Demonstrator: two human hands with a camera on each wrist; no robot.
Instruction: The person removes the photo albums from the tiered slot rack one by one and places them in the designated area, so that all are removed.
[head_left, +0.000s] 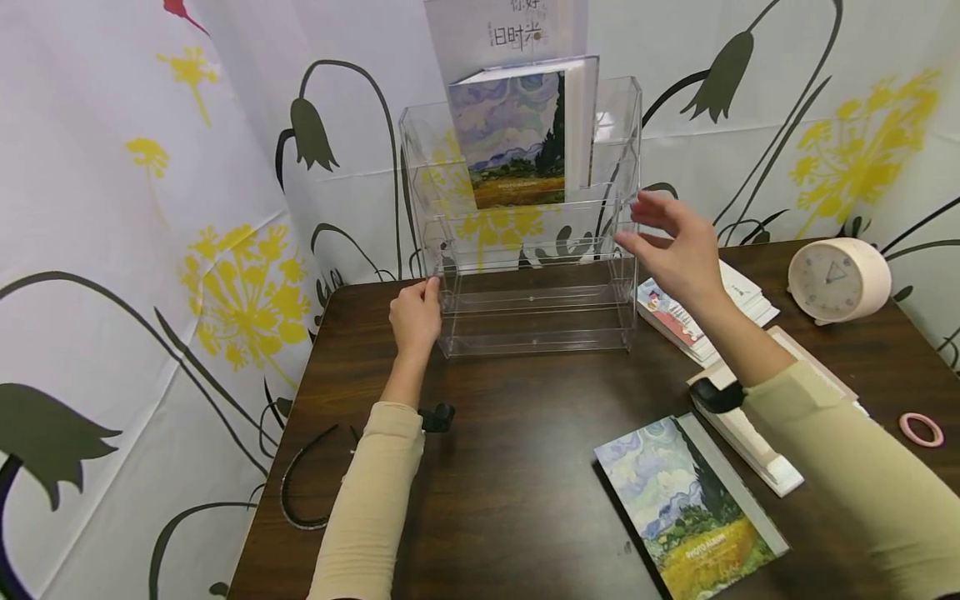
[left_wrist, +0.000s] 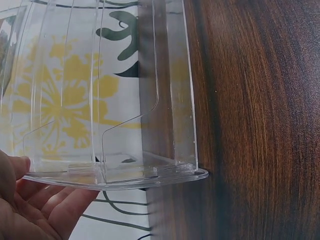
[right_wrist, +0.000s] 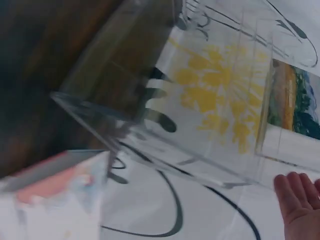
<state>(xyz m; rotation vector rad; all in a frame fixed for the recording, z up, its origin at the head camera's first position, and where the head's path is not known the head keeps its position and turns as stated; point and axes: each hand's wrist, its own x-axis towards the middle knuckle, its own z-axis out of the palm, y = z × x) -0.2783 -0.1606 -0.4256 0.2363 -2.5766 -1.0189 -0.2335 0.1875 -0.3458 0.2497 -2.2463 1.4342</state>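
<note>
A clear acrylic tiered rack stands at the back of the table. My left hand grips its left side panel, thumb on one face and fingers on the other, as the left wrist view shows at the panel's edge. Beside the rack's right side, my right hand is held up with fingers apart and nothing in it. In an upper tier leans a photo album with a painted landscape cover. A pale book with Chinese characters rises behind it.
Another photo album lies at the front right. Beyond it are a white stand-like object, partly under my right forearm, a stack of cards, a round clock and a pink ring. A dark curved band lies left.
</note>
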